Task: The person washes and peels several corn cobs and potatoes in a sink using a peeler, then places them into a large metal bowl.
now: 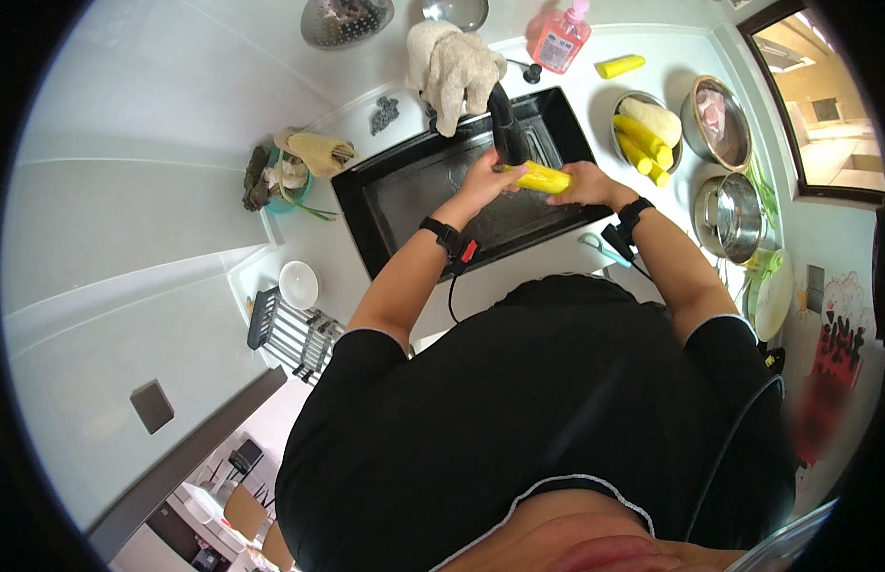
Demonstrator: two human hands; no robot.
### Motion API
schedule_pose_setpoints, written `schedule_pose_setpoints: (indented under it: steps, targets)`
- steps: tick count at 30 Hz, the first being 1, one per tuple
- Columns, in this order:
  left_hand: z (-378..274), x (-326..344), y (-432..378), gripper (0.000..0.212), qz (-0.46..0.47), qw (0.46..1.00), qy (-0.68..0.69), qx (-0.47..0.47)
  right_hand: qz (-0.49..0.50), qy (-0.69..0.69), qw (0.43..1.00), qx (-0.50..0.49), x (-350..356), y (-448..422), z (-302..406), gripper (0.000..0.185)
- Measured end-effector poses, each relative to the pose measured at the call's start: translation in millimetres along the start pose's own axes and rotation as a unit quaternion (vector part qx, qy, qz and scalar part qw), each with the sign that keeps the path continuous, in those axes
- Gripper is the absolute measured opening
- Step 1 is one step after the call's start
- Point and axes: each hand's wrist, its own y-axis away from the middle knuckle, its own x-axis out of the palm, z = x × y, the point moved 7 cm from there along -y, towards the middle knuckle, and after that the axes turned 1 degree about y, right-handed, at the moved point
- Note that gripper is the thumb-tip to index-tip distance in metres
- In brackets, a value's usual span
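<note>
My left hand (482, 184) and my right hand (591, 186) grip the two ends of a long yellow vegetable (541, 177). They hold it level over a black rectangular sink (374, 247). Right above the left end hangs the black spout of a faucet (509, 132); whether water runs is hard to tell. A steel bowl (677, 161) to the right of the sink holds several similar yellow pieces (635, 136) and a pale peeled chunk (653, 120). By the sink's near right edge lies a light-blue-handled peeler (605, 250), below my right hand.
Beige cloths (453, 68) drape over the faucet. A pink soap bottle (560, 39) and another yellow piece (620, 67) stand behind the sink. At right are a bowl with raw meat (711, 114) and a steel pot (728, 218). Left are a teal basket (279, 200) and a white bowl (299, 284).
</note>
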Motion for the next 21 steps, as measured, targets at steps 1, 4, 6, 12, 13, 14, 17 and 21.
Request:
schedule_pose_setpoints:
  steps: [1,4,6,12,13,14,17,21]
  targets:
    - [2.1,3.3,1.5,0.043,0.006,1.000,-0.007,-0.013,-0.010,0.033,0.999,-0.004,-2.6,1.7,4.0,0.062]
    - [7.7,4.4,-0.1,0.035,-0.040,0.999,0.022,-0.002,-0.006,0.021,0.998,0.063,-0.1,-2.3,0.1,0.084]
    - [4.2,3.4,-0.2,0.031,-0.035,0.999,0.034,-0.009,0.006,0.000,0.996,0.086,3.8,-3.3,-2.5,0.085]
    - [-9.1,1.5,3.5,0.033,-0.007,0.996,0.083,-0.014,0.069,-0.125,0.988,0.051,11.9,0.1,-2.3,0.066]
    - [-9.0,1.0,3.6,0.033,0.000,0.996,0.091,-0.014,0.078,-0.130,0.987,0.046,10.1,2.5,-0.2,0.064]
    - [-8.2,0.0,2.6,0.033,0.007,0.995,0.100,-0.014,0.075,-0.131,0.988,0.032,6.8,4.8,3.6,0.063]
    - [-12.6,2.2,0.8,0.035,0.015,0.993,0.117,-0.019,0.075,-0.156,0.985,0.010,3.8,1.3,-6.0,0.059]
    - [-16.1,-2.8,1.1,0.036,0.026,0.990,0.137,-0.014,0.074,-0.243,0.967,-0.002,-4.1,-1.5,-13.9,0.055]
